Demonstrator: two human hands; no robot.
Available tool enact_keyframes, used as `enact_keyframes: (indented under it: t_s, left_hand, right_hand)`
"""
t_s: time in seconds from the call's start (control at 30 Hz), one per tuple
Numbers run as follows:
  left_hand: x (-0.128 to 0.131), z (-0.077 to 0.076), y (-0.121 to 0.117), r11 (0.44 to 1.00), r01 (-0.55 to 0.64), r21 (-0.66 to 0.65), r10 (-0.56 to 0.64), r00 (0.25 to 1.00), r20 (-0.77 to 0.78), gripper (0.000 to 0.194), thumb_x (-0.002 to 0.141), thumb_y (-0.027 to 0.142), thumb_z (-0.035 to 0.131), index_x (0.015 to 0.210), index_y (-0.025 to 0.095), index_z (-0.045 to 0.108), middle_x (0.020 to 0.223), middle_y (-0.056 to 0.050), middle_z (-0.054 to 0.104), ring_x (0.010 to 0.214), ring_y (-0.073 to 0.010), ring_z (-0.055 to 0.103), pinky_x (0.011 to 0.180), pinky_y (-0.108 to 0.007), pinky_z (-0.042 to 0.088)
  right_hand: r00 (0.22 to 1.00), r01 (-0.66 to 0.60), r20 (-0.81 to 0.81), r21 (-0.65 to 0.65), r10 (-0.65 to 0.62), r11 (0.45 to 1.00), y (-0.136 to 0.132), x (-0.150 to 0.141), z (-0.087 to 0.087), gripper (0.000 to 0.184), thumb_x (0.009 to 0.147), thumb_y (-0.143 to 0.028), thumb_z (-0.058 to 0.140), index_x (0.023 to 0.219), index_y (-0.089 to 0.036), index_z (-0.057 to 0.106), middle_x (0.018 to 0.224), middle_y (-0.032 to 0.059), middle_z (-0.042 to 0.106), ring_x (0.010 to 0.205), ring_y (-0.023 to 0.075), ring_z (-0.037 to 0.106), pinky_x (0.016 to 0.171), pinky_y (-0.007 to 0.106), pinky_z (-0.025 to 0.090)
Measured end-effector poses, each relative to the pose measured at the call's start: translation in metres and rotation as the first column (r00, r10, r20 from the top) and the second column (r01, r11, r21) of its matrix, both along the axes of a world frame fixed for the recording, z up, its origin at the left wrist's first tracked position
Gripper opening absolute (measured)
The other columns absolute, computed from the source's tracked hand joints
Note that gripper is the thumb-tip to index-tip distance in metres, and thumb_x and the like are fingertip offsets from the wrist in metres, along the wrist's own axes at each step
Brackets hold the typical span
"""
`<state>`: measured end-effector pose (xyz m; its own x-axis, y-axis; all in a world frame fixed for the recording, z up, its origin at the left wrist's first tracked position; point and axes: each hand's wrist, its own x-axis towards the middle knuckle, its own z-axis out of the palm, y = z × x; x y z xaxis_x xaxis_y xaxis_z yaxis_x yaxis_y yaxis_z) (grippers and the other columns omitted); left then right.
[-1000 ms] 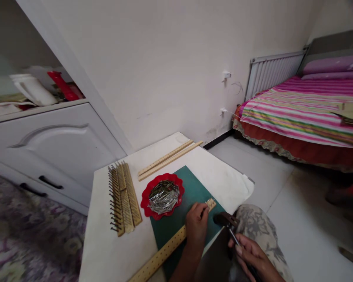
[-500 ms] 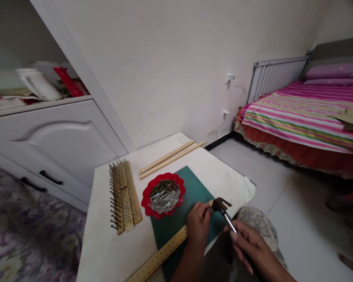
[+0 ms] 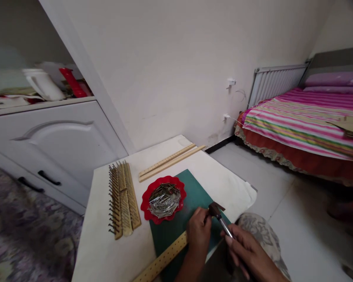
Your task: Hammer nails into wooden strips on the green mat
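Observation:
My right hand (image 3: 242,244) is wrapped around the handle of a claw hammer (image 3: 223,223). The hammer's dark head is close beside the fingertips of my left hand (image 3: 198,227). Those fingers are pinched over the far end of a wooden strip with rows of holes (image 3: 167,254), around a small dark thing that looks like a nail (image 3: 206,215). My fingers hide most of it, and the strip's far end is covered too. Beneath lies a green mat (image 3: 185,184). A red scalloped bowl (image 3: 146,196) of loose nails (image 3: 164,201) sits left of my left hand.
Wooden strips with upright nails (image 3: 123,199) stand on the left of the white table (image 3: 97,254). Two pale wooden strips (image 3: 167,162) lie at its back, near the wall. A white cabinet (image 3: 55,145) is at the left, a striped bed (image 3: 306,121) at the right.
The hammer head has shifted slightly left and down, nearer my left fingertips. My left hand still pinches at the strip. The view has tilted a little.

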<state>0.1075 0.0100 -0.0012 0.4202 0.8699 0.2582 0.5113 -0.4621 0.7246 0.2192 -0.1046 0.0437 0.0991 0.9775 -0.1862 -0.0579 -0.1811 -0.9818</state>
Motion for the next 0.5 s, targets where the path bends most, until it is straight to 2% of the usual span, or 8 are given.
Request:
enact_keyframes:
  t_s: [0.27,0.37,0.5]
  left_hand:
    - [0.000,0.002,-0.001,1.000,-0.017,0.024,0.017,1.000,-0.009,0.022,0.084,0.016,0.043,0.074,0.021,0.062,0.074,-0.001,0.060,0.069,-0.0145,0.057,0.062,-0.024,0.038]
    - [0.000,0.003,-0.002,1.000,0.003,0.004,-0.003,1.000,0.011,0.022,0.084,0.016,0.043,0.076,0.021,0.063,0.076,-0.002,0.061,0.072,-0.0150,0.057,0.064,-0.024,0.040]
    - [-0.002,0.005,-0.002,1.000,0.022,-0.020,-0.021,0.998,0.054,0.020,0.084,0.017,0.045,0.078,0.020,0.064,0.078,-0.003,0.060,0.074,-0.0154,0.057,0.066,-0.025,0.042]
  right_hand:
    - [1.000,0.009,0.003,0.003,-0.009,1.000,-0.002,0.001,0.000,0.033,0.087,-0.051,0.046,0.094,-0.019,0.050,0.046,-0.0109,0.047,0.029,0.0048,0.032,0.028,0.015,0.020]
    - [0.998,0.050,-0.028,0.002,-0.049,0.999,-0.008,0.005,0.001,0.034,0.086,-0.053,0.048,0.092,-0.019,0.050,0.045,-0.0110,0.046,0.030,0.0048,0.030,0.029,0.016,0.019]
    - [0.991,0.043,-0.126,0.013,-0.041,0.999,-0.024,0.009,-0.014,0.038,0.082,-0.058,0.049,0.088,-0.020,0.050,0.039,-0.0129,0.039,0.029,0.0047,0.026,0.033,0.019,0.015]
